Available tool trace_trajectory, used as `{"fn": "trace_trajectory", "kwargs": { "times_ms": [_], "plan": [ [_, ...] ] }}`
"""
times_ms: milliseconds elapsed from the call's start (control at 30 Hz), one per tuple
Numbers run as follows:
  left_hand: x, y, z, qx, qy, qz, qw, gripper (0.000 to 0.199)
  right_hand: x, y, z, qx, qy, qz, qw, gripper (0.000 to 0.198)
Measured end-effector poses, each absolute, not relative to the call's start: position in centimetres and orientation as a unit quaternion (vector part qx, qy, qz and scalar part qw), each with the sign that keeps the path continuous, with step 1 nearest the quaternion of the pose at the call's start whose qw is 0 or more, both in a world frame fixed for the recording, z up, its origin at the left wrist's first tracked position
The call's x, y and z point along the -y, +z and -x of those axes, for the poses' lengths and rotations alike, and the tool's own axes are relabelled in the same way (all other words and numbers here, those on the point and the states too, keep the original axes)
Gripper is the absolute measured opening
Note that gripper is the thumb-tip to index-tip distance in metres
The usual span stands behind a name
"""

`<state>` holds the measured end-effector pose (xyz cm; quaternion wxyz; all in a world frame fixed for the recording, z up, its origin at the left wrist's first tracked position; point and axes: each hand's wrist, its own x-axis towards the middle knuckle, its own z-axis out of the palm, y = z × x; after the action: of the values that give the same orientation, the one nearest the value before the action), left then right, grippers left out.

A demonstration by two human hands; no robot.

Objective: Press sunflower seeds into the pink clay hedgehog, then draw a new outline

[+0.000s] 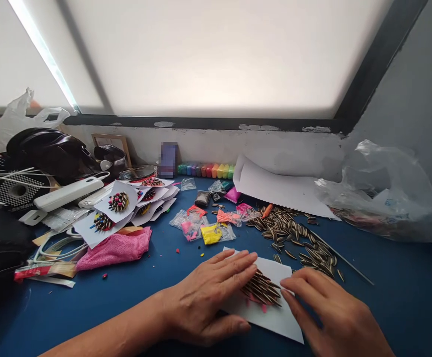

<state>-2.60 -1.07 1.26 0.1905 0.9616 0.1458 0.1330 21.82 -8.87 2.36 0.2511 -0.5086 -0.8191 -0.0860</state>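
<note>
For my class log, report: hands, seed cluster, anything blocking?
Left hand flat, partly covering seed cluster on white paper. Right hand beside cluster, grip unclear. Loose seeds beyond paper, apparently not obstructing.

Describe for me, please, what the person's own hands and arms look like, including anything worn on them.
The left hand and right hand are ungloved, with no rings visible. The left forearm is bare, with no sleeve, watch or bracelet in view. The right forearm is mostly out of frame.

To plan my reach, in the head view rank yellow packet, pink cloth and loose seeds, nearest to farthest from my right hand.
1. Loose seeds, just beyond your right hand.
2. Yellow packet, ahead and left.
3. Pink cloth, far left.
</note>
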Motion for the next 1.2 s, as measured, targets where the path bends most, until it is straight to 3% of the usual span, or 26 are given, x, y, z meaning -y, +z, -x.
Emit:
{"fn": "trace_trajectory", "kwargs": {
  "times_ms": [333,667,933,1200],
  "plan": [
    [1.8,2.1,3.2,-0.215,0.116,-0.954,0.173,0.075,8.9,0.9,-20.1,0.857,-0.160,0.408,0.271,0.025],
    [1.8,1.9,3.0,-0.183,0.090,-0.964,0.169,0.077,8.2,0.2,-23.7,0.801,-0.179,0.520,0.236,0.030],
    [1.7,1.6,3.2,-0.201,0.105,-0.954,0.194,0.081,7.6,-1.1,-24.8,0.801,-0.212,0.527,0.191,0.036],
    [0.2,0.8,4.1,-0.287,0.163,-0.935,0.131,0.045,7.0,-2.4,-25.1,0.823,-0.250,0.483,0.167,0.038]
  ]
}}
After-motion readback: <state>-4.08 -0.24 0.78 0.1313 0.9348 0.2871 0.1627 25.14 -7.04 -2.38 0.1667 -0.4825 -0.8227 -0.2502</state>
